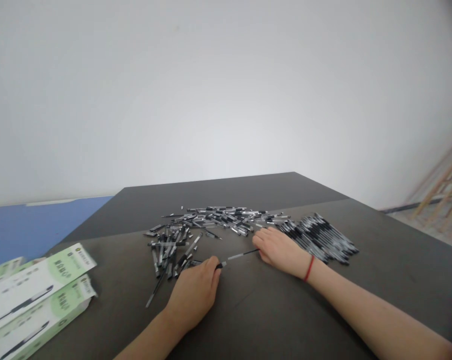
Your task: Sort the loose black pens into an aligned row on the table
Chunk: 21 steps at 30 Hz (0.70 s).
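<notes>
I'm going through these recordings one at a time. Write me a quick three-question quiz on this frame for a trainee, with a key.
1. Multiple choice: what does the right hand pinch?
a) a box
b) a slim dark-and-light rod
c) a cup

2. True or false: the white-and-green box at the picture's left has a pen printed on it.

3. Short answer: how does the layout of the right-hand group of pens differ from that of the central group?

Key: 1. b. 2. True. 3. The right-hand group lies side by side, neatly lined up; the central group is scattered at many angles.
</notes>
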Motion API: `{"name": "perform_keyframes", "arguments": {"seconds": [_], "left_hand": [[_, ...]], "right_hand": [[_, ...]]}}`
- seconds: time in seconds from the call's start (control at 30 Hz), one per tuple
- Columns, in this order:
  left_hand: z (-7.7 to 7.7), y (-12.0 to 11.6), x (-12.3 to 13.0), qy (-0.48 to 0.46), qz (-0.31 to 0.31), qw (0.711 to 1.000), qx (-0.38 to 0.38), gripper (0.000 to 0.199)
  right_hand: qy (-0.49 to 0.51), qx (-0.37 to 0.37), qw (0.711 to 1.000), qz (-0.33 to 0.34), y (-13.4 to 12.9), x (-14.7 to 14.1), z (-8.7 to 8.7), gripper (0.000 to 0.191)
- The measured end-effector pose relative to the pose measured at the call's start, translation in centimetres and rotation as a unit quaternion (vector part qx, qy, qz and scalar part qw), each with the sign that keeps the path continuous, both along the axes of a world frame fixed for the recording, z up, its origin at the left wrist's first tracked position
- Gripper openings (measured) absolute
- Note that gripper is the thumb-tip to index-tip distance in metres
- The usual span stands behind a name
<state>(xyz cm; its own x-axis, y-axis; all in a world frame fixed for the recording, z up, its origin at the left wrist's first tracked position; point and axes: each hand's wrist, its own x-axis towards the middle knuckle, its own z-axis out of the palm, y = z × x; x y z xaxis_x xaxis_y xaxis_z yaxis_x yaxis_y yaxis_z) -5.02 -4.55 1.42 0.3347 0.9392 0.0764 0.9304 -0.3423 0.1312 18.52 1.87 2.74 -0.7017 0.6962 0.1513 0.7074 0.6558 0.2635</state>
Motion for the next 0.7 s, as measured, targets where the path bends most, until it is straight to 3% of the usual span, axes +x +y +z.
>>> {"name": "perform_keyframes", "arguments": {"seconds": [0.7], "left_hand": [[0.34, -0.05, -0.04, -0.009, -0.002, 1.000, -0.020, 0.019]], "right_hand": [[-0.003, 0.023, 0.999, 0.031, -0.46, -0.63, 0.41, 0.009]]}}
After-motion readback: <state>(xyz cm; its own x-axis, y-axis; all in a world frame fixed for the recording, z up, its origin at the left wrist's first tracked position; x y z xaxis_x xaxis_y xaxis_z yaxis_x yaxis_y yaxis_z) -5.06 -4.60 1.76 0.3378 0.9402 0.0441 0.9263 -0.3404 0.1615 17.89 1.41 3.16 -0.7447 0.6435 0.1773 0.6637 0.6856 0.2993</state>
